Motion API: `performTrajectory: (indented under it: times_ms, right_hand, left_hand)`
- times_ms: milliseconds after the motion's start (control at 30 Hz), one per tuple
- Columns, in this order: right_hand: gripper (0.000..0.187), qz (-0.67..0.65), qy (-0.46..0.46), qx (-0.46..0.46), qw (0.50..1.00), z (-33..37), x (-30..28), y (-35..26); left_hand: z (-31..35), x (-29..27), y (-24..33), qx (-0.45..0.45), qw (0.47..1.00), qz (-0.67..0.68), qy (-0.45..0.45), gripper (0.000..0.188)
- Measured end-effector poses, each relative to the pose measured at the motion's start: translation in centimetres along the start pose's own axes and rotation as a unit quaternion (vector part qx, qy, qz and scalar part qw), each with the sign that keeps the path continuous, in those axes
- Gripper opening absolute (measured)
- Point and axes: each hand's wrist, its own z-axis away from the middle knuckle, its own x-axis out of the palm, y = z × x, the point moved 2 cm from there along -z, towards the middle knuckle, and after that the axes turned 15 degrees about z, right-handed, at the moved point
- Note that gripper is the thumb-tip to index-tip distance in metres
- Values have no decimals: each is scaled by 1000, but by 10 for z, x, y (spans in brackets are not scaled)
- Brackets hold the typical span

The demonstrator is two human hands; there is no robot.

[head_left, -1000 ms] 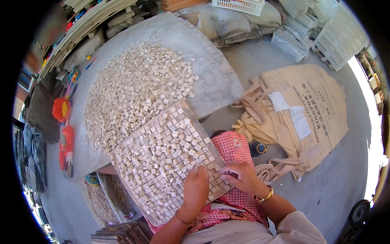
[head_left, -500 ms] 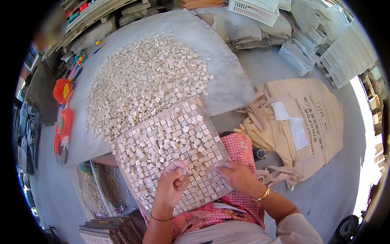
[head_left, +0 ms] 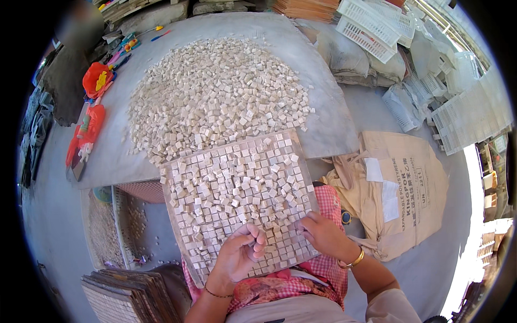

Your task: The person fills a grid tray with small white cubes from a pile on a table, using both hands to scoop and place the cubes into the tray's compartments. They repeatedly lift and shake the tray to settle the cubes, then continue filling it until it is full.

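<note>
A square board (head_left: 300,161) lies tilted across my lap, its far edge against the table. Small pale stone cubes (head_left: 237,180) cover it: many sit in a grid of rows, others lie loose on top. My left hand (head_left: 239,253) hovers over the near part of the board with its fingers curled in; what lies inside them is hidden. At the board's right side, my right hand (head_left: 323,234) has thumb and fingers pinched together, low over the cubes. Whether a cube is between those fingertips I cannot make out.
A large heap of loose cubes (head_left: 215,97) covers much of the grey table (head_left: 331,132). Stacked boards (head_left: 126,296) stand at lower left, near a bin (head_left: 124,231). To the right lies a tan sack (head_left: 417,199); white crates (head_left: 369,32) stand behind. Red bags (head_left: 94,126) line the table's left.
The whole view has shifted and turned slightly. My left hand has opened its curl a little and turned; my right hand stays at the board's right side, its fingertips drawn in.
</note>
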Motion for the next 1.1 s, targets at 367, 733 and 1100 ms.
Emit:
performTrajectory:
  times_ms: [367,733,1100]
  right_hand:
    - [14,-10,-31,-89,995,-13,-11,3]
    - [13,-2,-13,-83,997,-17,-14,9]
    - [12,11,71,-119,990,-13,-12,12]
  left_hand:
    - [4,-16,5,36,999,20,8,4]
    - [5,-23,10,58,998,12,21,5]
    - [7,-16,5,72,996,-11,42,3]
